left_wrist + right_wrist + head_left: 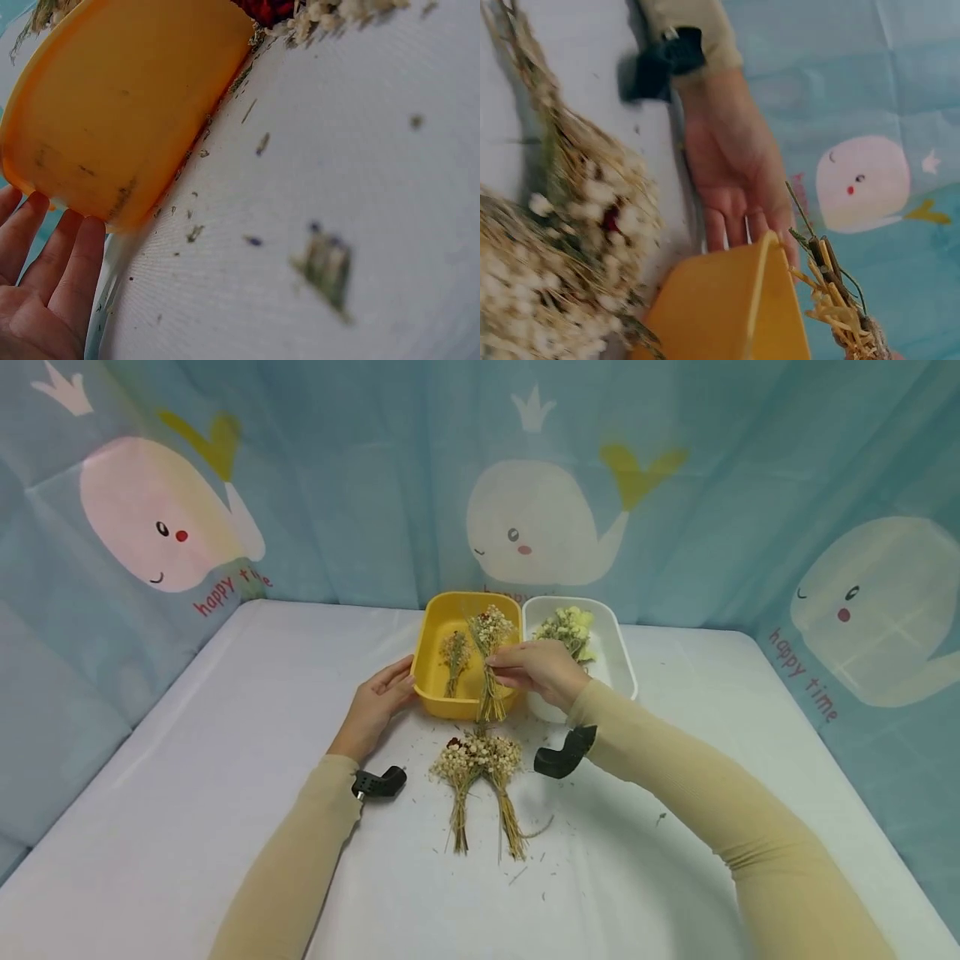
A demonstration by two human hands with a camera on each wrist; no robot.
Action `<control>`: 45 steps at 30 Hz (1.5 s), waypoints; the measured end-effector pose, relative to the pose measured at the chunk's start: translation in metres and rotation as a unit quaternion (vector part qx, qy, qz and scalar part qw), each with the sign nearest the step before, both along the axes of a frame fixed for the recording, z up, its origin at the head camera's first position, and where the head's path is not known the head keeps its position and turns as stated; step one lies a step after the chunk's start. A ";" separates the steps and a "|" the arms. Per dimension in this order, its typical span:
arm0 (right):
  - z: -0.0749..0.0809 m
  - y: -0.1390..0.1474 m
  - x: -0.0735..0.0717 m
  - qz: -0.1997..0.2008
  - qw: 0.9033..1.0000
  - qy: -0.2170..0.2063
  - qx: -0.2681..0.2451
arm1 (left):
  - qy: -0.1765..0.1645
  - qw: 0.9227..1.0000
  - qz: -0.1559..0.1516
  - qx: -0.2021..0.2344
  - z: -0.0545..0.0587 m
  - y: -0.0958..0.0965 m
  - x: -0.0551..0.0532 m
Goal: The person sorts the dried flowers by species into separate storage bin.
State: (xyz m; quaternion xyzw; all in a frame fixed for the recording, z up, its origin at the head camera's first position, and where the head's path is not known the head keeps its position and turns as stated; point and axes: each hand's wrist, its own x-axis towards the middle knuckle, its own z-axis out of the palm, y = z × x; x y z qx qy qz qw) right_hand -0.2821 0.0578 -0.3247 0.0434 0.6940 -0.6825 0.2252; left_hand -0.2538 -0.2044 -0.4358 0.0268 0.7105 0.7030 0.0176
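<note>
In the head view my right hand [543, 672] pinches a small bouquet of dried flowers [491, 628] around its stems, over the yellow box [426, 664]. The cut stem ends [838, 311] show close up in the right wrist view. My left hand [372, 708] touches the left outer side of the yellow box, its fingers [71, 262] nearly straight in the left wrist view. Inside that box lies another dried bunch [454, 664]. Two more dried bouquets, one on the left [460, 793] and one on the right [506, 789], lie on the table before it, heads touching.
A white box [618, 656] with pale yellow-green dried flowers [567, 631] stands right beside the yellow one. Loose bits of stem and leaf are scattered over the white tablecloth [600, 877]. A blue curtain [360, 485] with printed whales hangs behind and at both sides.
</note>
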 end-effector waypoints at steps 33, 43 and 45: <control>-0.041 -0.060 -0.051 -0.072 0.994 0.079 0.032 | -0.003 1.000 -0.001 0.008 0.006 0.002 -0.003; -0.055 -0.068 -0.043 -0.060 0.990 0.091 0.084 | -0.008 1.000 0.000 0.003 0.002 -0.001 -0.001; -0.056 -0.067 -0.044 -0.062 0.991 0.085 0.085 | -0.007 1.000 0.001 0.003 0.003 0.000 -0.001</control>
